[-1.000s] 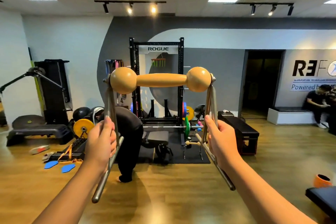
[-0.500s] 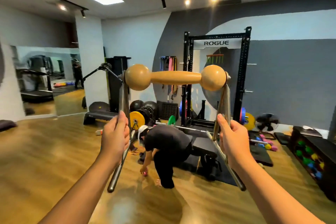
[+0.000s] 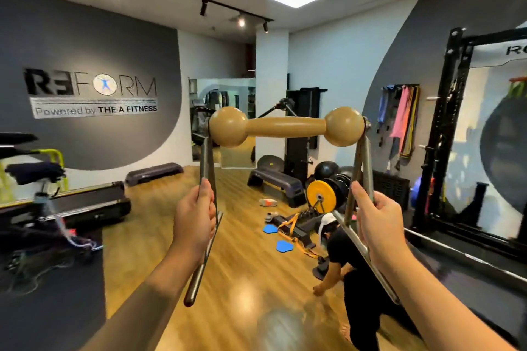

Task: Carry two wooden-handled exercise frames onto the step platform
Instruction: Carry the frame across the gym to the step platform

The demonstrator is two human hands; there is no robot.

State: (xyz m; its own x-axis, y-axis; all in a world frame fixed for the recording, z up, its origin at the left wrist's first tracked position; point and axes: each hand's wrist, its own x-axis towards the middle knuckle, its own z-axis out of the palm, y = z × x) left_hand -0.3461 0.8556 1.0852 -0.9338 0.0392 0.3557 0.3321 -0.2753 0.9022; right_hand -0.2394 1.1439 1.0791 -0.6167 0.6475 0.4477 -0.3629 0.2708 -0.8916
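Note:
I hold a wooden-handled exercise frame [image 3: 286, 128] up in front of me, its tan handle with two ball ends horizontal at chest height. My left hand [image 3: 195, 218] grips the left metal leg and my right hand [image 3: 376, 218] grips the right metal leg. The legs slant down toward me. A dark step platform [image 3: 275, 181] lies on the wooden floor beyond the frame, and a second step platform [image 3: 155, 172] sits by the far left wall. Only one frame is in view.
A person in black [image 3: 356, 265] bends over on the floor at lower right. A yellow weight plate [image 3: 320, 196], blue sliders [image 3: 283, 245], straps and shoes litter the floor near the platform. A treadmill [image 3: 85, 202] stands left, a black squat rack [image 3: 456, 128] right.
My view has swung left: the rack moved to the right edge and the REFORM wall sign, treadmill and step platforms came into view. Both hands keep the same grip on the frame.

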